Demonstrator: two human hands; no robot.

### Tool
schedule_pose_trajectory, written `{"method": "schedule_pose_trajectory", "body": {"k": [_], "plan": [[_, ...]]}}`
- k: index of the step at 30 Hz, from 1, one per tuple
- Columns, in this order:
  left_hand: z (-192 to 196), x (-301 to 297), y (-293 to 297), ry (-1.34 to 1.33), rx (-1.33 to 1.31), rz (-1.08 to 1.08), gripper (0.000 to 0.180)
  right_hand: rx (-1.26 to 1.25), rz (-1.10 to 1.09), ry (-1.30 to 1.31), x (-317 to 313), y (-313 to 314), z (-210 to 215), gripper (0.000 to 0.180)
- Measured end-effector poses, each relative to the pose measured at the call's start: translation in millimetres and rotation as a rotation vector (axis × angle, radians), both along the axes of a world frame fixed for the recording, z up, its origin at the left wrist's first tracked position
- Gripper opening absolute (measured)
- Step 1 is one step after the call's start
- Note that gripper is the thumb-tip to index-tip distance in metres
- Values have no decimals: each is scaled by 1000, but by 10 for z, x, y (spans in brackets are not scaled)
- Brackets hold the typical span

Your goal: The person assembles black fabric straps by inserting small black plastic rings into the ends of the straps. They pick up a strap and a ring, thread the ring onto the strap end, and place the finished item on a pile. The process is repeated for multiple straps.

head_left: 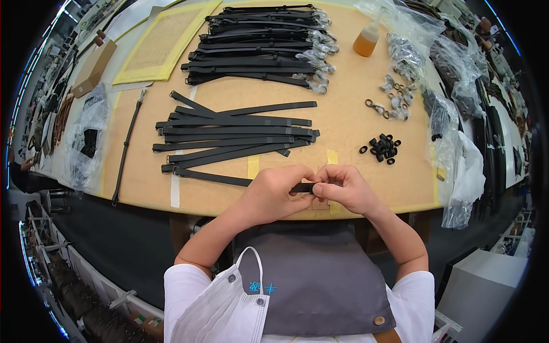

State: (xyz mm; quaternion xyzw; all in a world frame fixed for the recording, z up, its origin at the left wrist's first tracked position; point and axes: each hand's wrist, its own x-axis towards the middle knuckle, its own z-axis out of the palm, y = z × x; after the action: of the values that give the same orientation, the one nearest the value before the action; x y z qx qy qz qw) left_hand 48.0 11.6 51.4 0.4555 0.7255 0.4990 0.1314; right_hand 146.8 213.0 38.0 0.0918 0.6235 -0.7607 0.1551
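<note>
At the table's near edge both hands work on one black strap (214, 178), its buckle end lying to the left on the table. My left hand (269, 194) is closed around the strap near its right end. Fingers of my right hand (347, 187) pinch that tip, where a small dark loop seems to sit; the fingertips partly hide it. Just beyond lies a loose pile of similar black straps (229, 131). Small black loops (384, 147) form a heap to the right. Behind them are metal clasps (397, 97), some wrapped in clear plastic.
Stacked straps with plastic-wrapped hardware (257, 55) fill the back middle. A single strap (128, 134) lies at left, near a cardboard box (94, 67) and a yellow-edged board (166, 43). A bottle of amber liquid (366, 41) stands back right; plastic bags (466, 166) hang over the right edge.
</note>
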Motion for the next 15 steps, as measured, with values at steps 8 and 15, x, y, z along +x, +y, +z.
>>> {"method": "schedule_pose_trajectory", "body": {"k": [8,15], "plan": [[-60,-98,-47,-46,10,-78,25,-47,23,-45,1,15,8,24],[-77,-102,-44,-83,20,-78,23,-59,18,-44,-5,5,20,26]]}}
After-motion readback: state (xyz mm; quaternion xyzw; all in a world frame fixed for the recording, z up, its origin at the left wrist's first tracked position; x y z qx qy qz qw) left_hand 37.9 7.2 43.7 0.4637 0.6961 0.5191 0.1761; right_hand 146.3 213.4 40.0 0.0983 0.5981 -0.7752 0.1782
